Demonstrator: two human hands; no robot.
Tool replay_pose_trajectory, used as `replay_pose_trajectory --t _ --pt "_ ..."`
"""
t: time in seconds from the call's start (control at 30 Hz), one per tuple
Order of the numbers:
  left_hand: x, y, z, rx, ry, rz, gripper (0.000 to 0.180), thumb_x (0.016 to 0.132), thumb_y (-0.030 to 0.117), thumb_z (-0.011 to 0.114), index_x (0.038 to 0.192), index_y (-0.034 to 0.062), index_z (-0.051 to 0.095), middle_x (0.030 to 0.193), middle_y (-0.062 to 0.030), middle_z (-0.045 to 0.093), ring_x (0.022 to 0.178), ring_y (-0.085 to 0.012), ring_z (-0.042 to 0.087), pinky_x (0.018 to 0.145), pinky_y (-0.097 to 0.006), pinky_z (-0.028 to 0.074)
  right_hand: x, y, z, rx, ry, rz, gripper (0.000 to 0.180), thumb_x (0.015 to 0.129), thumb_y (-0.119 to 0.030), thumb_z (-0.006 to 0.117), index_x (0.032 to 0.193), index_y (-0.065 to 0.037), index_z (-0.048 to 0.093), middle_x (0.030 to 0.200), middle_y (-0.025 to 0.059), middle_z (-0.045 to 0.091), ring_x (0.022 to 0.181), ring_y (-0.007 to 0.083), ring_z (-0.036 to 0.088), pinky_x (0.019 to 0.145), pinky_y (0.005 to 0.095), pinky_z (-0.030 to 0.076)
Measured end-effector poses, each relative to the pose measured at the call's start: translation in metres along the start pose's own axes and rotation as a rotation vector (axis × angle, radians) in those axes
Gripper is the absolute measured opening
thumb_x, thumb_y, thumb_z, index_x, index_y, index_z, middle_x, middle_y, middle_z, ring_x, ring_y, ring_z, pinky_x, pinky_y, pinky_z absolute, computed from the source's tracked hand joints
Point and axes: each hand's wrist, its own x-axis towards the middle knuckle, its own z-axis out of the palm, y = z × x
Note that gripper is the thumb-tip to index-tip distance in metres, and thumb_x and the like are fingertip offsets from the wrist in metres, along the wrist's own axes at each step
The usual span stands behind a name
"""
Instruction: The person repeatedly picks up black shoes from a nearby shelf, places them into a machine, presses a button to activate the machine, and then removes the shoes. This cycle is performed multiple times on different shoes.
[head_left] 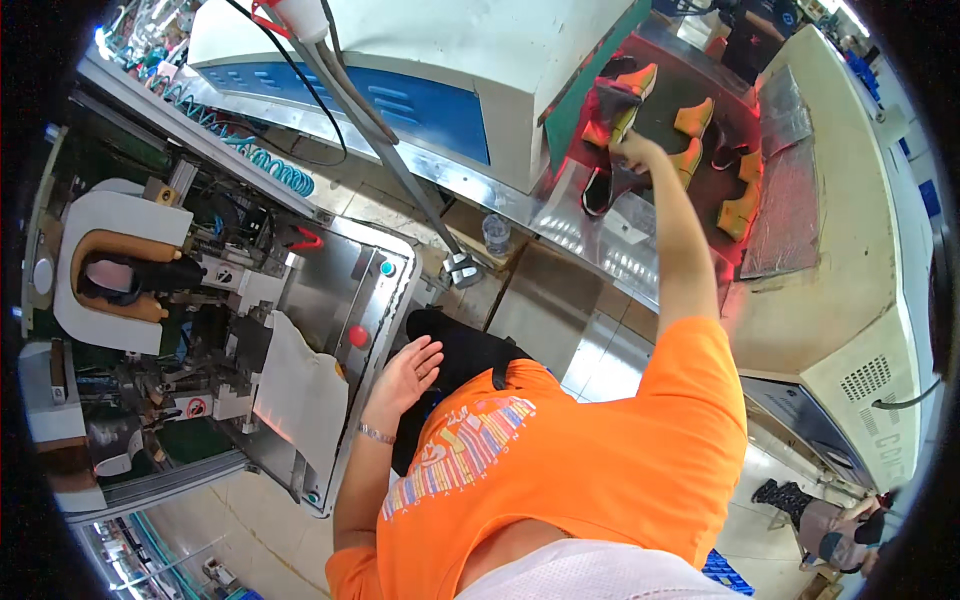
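My right hand (636, 154) reaches far right over a red-lit conveyor bed, its fingers closed at a dark shoe upper (626, 180); the fingertips are partly hidden. Just beyond it lie a yellow-green shoe last (622, 124) and a dark upper with pink on it (612, 98). More yellow lasts (694, 118) stand to the right. My left hand (410, 374) is held in the air with nothing in it, fingers extended, beside a machine's metal panel with a red button (358, 336). Inside that machine, a black shoe upper (150, 276) sits within a tan U-shaped pad (98, 245).
A pale sheet (300, 385) drapes over the left machine's front. A metal post (380, 140) rises between the machines. On the conveyor's near ledge stands a clear plastic cup (496, 233). Large cream housings (850, 220) flank the conveyor. Another person (840, 535) is at lower right.
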Motion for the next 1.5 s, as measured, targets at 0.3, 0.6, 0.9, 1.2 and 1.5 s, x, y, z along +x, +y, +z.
replay_pose_trajectory --t 0.3,0.6,0.9,1.2,1.5 --pt "-0.028 -0.047 -0.044 -0.095 0.234 0.101 0.028 0.087 0.019 0.049 0.113 0.0097 0.048 0.109 -0.0057 0.056 0.091 -0.0137 0.056 0.074 -0.027 0.047 0.038 0.075 0.119 -0.215 0.83 0.099 0.049 0.076 -0.032 0.059 0.111 0.0 0.048 0.101 0.0241 0.055 0.098 0.0354 0.054 0.079 0.0444 0.045" --pt "-0.021 0.005 0.057 0.116 -0.148 0.222 0.038 0.087 0.016 0.047 0.123 0.0045 0.04 0.119 -0.0112 0.05 0.107 -0.018 0.048 0.091 -0.032 0.037 -0.071 0.058 0.049 -0.198 0.959 -0.257 0.028 0.073 -0.014 0.046 0.095 -0.005 0.06 0.086 0.0213 0.06 0.084 0.0383 0.057 0.073 0.0457 0.045" --pt "-0.005 0.074 0.171 -0.312 -0.553 0.129 0.044 0.091 0.024 0.038 0.123 -0.005 0.034 0.123 -0.0196 0.042 0.115 -0.0278 0.042 0.098 -0.04 0.035 -0.289 -0.058 0.091 -0.15 0.73 -1.11 0.032 0.069 0.002 0.049 0.099 -0.004 0.06 0.089 0.0173 0.062 0.073 0.0306 0.061 0.064 0.0365 0.047" --pt "-0.061 0.1 0.078 -0.426 -0.234 0.687 0.032 0.091 0.027 0.041 0.114 0.0055 0.047 0.112 -0.0089 0.055 0.105 -0.0211 0.052 0.093 -0.041 0.039 -0.295 -0.087 0.184 0.166 0.158 -1.766 0.042 0.084 -0.035 0.05 0.107 0.0 0.055 0.11 0.0155 0.057 0.089 0.0243 0.057 0.076 0.034 0.043" --pt "-0.163 0.12 0.016 0.226 -0.247 0.775 0.033 0.088 0.026 0.049 0.109 0.0006 0.052 0.101 -0.0044 0.059 0.09 -0.0112 0.056 0.081 -0.025 0.044 -0.285 -0.259 0.259 0.537 -1.377 -1.22 0.075 0.076 -0.057 0.051 0.12 0.004 0.044 0.118 0.0121 0.05 0.109 0.0183 0.046 0.092 0.0297 0.034"
